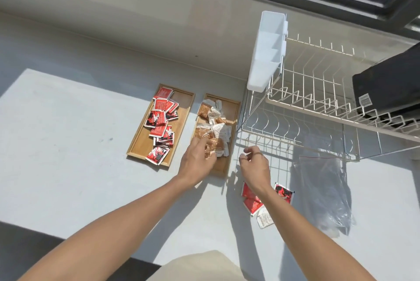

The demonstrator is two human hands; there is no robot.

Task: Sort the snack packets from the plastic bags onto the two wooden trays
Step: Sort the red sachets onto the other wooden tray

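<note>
Two wooden trays lie side by side on the white counter. The left tray (185, 108) holds several red packets (161, 121). The right tray (234, 110) holds several brown and white packets (212, 119). My left hand (196, 160) is over the near end of the right tray, fingers closed on a brown packet (216, 144). My right hand (254, 166) hovers just right of that tray, fingers loosely curled and holding nothing. Under my right forearm lie loose red packets (283, 193) and a white one (264, 219). A clear plastic bag (327, 192) lies flat to their right.
A white wire dish rack (318, 108) with a white plastic cutlery holder (267, 53) stands right of the trays. A black appliance (391, 85) sits on the rack's far right. A window runs along the back wall.
</note>
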